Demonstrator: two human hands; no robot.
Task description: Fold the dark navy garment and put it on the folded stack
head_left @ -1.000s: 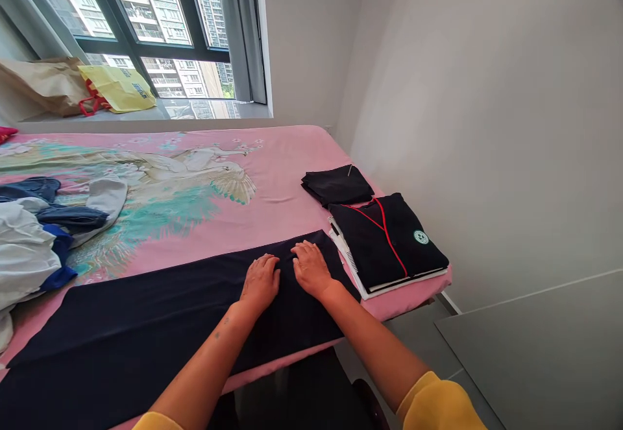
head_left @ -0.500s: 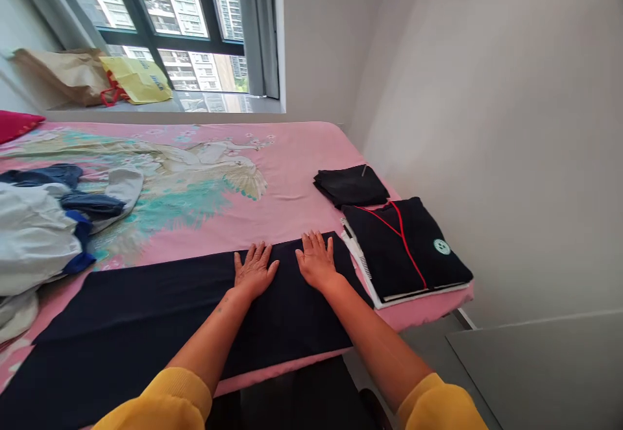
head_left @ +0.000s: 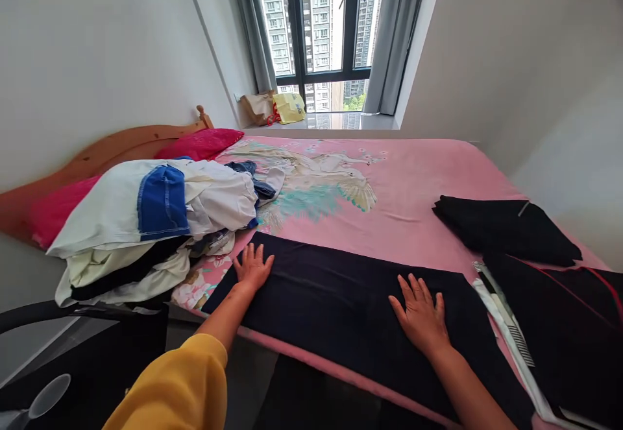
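Note:
A long dark navy garment [head_left: 335,307], probably trousers folded lengthwise, lies flat along the front edge of the bed. My left hand [head_left: 253,266] rests on its left end with the fingers spread. Near its right end, my right hand [head_left: 422,316] lies palm down, fingers apart. Neither hand grips the cloth. Just right of the garment is a stack of folded clothes with a black, red-trimmed top [head_left: 559,313] uppermost. Behind that stack sits a folded black garment [head_left: 506,226].
A heap of loose white and blue clothes [head_left: 146,216] covers the left of the pink bedsheet [head_left: 409,177]. Red pillows [head_left: 204,144] lean by the wooden headboard [head_left: 131,138]. Paper bags [head_left: 289,107] stand on the windowsill. A black chair [head_left: 97,365] is at lower left.
The view has swung left, bringing the clothes heap and headboard into sight. My left hand has moved left along the navy garment, so my hands are now far apart.

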